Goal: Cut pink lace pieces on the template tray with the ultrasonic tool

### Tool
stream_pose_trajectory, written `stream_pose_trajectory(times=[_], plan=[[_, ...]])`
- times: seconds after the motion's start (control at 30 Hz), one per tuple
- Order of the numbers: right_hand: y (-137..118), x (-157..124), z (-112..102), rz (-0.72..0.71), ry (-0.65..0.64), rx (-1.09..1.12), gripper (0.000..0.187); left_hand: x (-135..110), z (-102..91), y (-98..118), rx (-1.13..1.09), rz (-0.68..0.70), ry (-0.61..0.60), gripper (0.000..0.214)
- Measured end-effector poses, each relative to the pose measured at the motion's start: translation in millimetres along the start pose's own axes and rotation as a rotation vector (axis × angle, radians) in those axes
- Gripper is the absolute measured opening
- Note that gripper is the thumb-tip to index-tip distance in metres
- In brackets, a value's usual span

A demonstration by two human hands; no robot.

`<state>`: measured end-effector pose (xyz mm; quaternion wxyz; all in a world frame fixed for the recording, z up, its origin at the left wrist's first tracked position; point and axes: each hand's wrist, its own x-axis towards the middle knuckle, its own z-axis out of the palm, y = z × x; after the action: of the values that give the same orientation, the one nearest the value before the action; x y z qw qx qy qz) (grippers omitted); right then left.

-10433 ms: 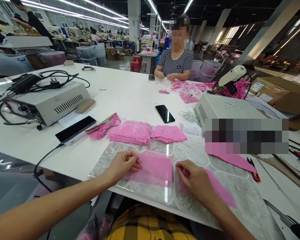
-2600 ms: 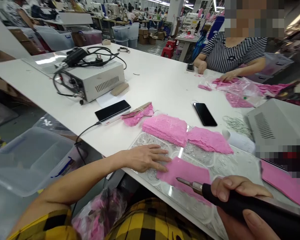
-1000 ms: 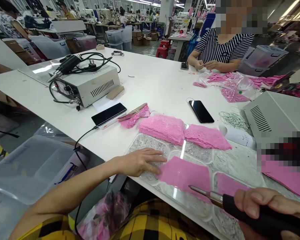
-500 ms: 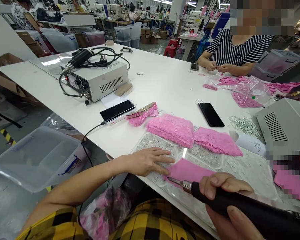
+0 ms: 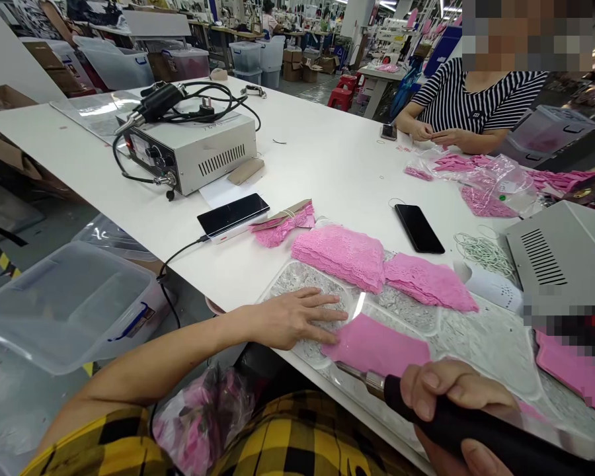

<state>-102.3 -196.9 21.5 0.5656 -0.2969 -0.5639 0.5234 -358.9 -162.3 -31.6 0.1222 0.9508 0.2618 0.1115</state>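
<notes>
My left hand [image 5: 295, 318] lies flat with fingers apart on the clear textured sheet, its fingertips at the left end of a smooth pink fabric piece [image 5: 377, 345]. My right hand [image 5: 459, 390] is wrapped round a thick black handheld tool [image 5: 395, 393] with a slim metal tip. That tip is at the near edge of the pink piece; whether it touches the fabric I cannot tell. Just beyond lie a tall stack of pink lace pieces [image 5: 338, 256] and a lower stack [image 5: 429, 281]. The tool's back end runs out of view at the lower right.
A grey control box [image 5: 213, 155] with a similar black tool and coiled cable stands at the far left. Two phones [image 5: 419, 228] [image 5: 234, 213] lie on the white table. Another grey box [image 5: 565, 254] stands right. Across the table, a person in a striped top [image 5: 476, 106] handles small pieces.
My right hand and the tool have shifted slightly right and down, and the tip has moved from the fabric's left corner along its near edge. My left hand stays in place.
</notes>
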Motion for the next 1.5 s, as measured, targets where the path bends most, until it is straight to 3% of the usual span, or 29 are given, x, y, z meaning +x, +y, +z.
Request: stream_pose_trajectory(times=[0.4,0.8,1.5], plan=[[11,1,1,-0.122,-0.097,-0.039,0.014,0,-1.2,0,0.033,-0.027,-0.049,0.051],[10,1,1,-0.113,-0.150,-0.142,0.012,4,-1.7,1,0.025,-0.053,-0.079,0.053],[12,3,4,-0.138,-0.151,-0.020,0.015,3,-1.1,1,0.029,-0.030,-0.031,0.054]])
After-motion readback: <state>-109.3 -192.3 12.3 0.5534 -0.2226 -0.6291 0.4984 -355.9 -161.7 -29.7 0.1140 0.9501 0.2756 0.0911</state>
